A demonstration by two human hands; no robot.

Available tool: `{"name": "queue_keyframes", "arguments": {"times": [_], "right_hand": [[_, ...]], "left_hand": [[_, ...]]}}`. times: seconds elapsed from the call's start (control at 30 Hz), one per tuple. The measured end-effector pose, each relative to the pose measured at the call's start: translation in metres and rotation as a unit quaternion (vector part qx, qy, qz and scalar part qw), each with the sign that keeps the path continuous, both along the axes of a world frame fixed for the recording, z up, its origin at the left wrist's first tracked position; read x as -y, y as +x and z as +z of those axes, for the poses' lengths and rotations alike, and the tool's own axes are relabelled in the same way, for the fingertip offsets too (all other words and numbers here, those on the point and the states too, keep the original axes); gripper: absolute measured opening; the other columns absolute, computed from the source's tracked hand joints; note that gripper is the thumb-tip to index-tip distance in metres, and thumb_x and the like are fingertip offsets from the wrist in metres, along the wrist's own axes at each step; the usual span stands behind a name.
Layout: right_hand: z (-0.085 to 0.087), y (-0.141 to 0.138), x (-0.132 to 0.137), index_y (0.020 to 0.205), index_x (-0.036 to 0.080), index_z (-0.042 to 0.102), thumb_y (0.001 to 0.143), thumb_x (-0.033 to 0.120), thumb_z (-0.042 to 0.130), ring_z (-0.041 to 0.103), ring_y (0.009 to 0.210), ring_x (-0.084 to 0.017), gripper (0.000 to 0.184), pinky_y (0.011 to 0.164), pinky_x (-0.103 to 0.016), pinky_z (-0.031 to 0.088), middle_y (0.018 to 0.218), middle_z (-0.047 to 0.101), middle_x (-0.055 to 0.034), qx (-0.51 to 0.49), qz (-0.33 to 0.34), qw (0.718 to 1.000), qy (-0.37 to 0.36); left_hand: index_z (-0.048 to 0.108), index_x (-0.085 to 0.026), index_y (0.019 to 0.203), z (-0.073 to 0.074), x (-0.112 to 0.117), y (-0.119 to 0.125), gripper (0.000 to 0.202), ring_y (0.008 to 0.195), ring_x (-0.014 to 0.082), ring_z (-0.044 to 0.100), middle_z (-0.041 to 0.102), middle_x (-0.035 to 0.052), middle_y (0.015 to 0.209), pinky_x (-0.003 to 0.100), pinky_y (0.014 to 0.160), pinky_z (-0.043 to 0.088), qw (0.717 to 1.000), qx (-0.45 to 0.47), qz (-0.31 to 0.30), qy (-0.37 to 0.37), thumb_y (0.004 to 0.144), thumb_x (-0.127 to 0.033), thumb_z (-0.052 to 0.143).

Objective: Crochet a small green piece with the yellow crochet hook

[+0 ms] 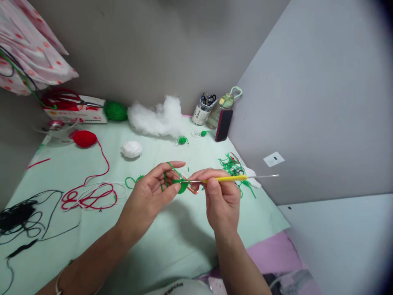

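My left hand (161, 184) pinches a small green crochet piece (183, 187) between thumb and fingers, with green yarn looped over the raised index finger. In my right hand (221, 196) is a crochet hook with a yellow handle (231, 179). One metal end of it reaches into the green piece, and the other sticks out to the right. An orange, copper-coloured wire-like thing (194, 191) shows at the piece's lower right; its kind is unclear. Both hands are above the table, close together.
Red yarn (86, 139), a white yarn ball (131, 149) and tangled black yarn (18, 217) lie left. White stuffing (156, 116), a green ball (116, 111) and scissors (89, 104) are at the back. A phone (224, 125), bottle (215, 116) and green scraps (231, 166) are right.
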State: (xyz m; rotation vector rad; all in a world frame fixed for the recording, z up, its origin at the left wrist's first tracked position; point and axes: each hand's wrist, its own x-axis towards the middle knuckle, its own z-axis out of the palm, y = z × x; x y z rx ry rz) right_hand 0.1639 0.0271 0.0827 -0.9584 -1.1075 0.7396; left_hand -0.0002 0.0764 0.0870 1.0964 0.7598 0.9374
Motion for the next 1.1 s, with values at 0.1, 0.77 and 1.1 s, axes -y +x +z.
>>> {"name": "queue_keyframes", "arguments": {"times": [0.1,0.77,1.1], "right_hand": [[0.001,0.0,0.003,0.1,0.026,0.077,0.106,0.031,0.06,0.071,0.077,-0.018,0.019,0.068,-0.035,0.059,0.093,0.079,-0.0051,0.073,-0.019,0.997,0.033],[-0.015,-0.006,0.005,0.124,0.031,0.073,0.105,0.019,0.057,0.078,0.088,-0.022,0.028,0.072,-0.04,0.063,0.095,0.081,-0.0062,0.291,-0.118,0.93,0.188],[-0.014,-0.006,0.005,0.116,0.029,0.077,0.104,0.016,0.059,0.074,0.083,-0.018,0.026,0.071,-0.035,0.064,0.093,0.078,-0.0043,0.295,-0.15,0.925,0.184]], "left_hand": [[0.077,-0.029,0.119,0.003,0.002,0.001,0.03,0.091,0.0183,0.063,0.065,-0.0009,0.091,0.032,0.087,0.052,0.999,-0.042,0.016,0.026,0.089,-0.025,0.077],[0.076,-0.031,0.117,-0.003,0.017,0.008,0.03,0.09,0.0164,0.066,0.071,-0.0027,0.093,0.03,0.09,0.054,0.983,-0.073,0.129,0.111,0.089,-0.021,0.078],[0.077,-0.026,0.13,0.004,0.002,0.0,0.044,0.081,0.0113,0.06,0.068,-0.0013,0.089,0.022,0.078,0.05,0.977,0.125,-0.077,-0.157,0.088,-0.03,0.085]]}}
